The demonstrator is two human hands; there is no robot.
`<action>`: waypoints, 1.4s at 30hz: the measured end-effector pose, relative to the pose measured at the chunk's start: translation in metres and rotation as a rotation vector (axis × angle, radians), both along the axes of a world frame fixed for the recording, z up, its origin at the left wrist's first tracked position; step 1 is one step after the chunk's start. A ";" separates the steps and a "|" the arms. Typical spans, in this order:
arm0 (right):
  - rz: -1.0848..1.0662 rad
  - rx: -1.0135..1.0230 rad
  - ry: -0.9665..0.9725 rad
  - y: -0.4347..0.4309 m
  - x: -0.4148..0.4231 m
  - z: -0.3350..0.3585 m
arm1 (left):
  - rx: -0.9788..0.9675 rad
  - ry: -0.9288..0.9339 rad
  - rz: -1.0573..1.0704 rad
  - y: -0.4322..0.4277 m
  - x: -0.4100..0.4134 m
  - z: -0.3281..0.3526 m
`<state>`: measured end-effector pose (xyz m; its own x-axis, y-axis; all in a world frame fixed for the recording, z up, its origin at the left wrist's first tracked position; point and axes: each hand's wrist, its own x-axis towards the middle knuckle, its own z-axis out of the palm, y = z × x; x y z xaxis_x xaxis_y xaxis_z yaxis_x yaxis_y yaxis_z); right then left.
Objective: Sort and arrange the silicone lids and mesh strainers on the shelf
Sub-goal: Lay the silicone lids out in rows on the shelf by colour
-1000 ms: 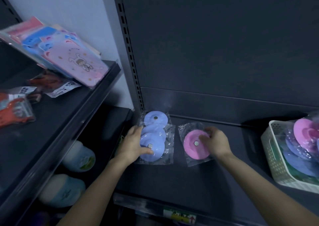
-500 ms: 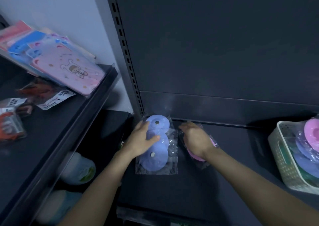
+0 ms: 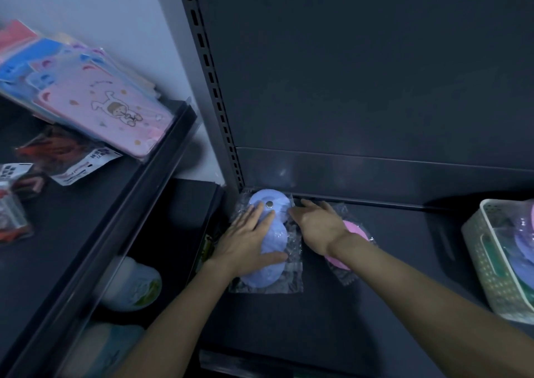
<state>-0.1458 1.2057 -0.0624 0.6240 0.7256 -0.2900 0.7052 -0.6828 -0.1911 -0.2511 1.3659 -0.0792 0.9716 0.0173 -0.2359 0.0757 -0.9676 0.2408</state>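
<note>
Several blue silicone lids [image 3: 270,234] in clear bags lie overlapped in a row at the back left corner of the dark shelf [image 3: 404,262]. My left hand [image 3: 248,239] lies flat on them with straight fingers. A pink lid [image 3: 357,231] in its bag sits just to the right, mostly hidden under my right wrist. My right hand [image 3: 318,223] rests flat over the pink lid's bag, fingertips touching the blue lids' wrapping near the back wall.
A white plastic basket [image 3: 491,259] with more purple and blue lids stands at the right edge. The left shelf unit holds pink and blue packaged boards [image 3: 95,106] and red packets [image 3: 11,213]. Round white containers [image 3: 130,285] sit on the shelf below.
My right hand pushed the pink lid left and back, up against the blue lids. My left hand slid forward along the blue stack and flattened on it.
</note>
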 end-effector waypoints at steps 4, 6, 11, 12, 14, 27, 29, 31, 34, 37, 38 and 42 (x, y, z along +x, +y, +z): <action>-0.018 -0.026 -0.043 0.003 -0.006 0.000 | 0.006 0.009 -0.010 0.004 0.001 0.002; -0.023 -0.047 -0.051 0.003 -0.008 0.000 | -0.005 0.016 -0.001 0.003 0.000 0.004; -0.069 -0.039 -0.011 0.001 0.000 -0.001 | -0.019 0.026 0.009 0.002 -0.004 0.008; -0.065 -0.024 -0.002 0.000 0.000 -0.002 | -0.020 0.018 0.013 0.001 -0.004 0.009; -0.048 0.036 0.014 -0.005 -0.001 -0.005 | -0.035 -0.009 0.032 -0.001 -0.008 0.010; -0.372 0.417 0.224 -0.026 -0.057 -0.002 | -0.465 -0.093 0.503 -0.009 -0.047 0.013; -0.506 0.492 0.419 -0.019 -0.061 -0.002 | -0.459 -0.105 0.501 -0.012 -0.044 0.014; -0.610 0.529 0.494 -0.016 -0.064 -0.005 | -0.454 -0.108 0.493 -0.013 -0.041 0.014; -0.697 0.536 0.521 -0.016 -0.065 -0.009 | -0.475 -0.099 0.499 -0.009 -0.039 0.011; -0.748 0.535 0.568 -0.016 -0.068 -0.012 | -0.497 -0.095 0.507 -0.008 -0.042 0.009; -0.756 0.531 0.574 -0.017 -0.069 -0.014 | -0.498 -0.100 0.505 -0.008 -0.043 0.009; -0.715 0.515 0.532 -0.019 -0.070 -0.020 | -0.511 -0.130 0.506 -0.011 -0.048 0.008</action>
<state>-0.2154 1.1869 -0.0823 0.8404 0.3497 -0.4141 -0.0954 -0.6567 -0.7481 -0.2987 1.3545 -0.0717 0.8947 0.3900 -0.2180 0.4238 -0.5865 0.6902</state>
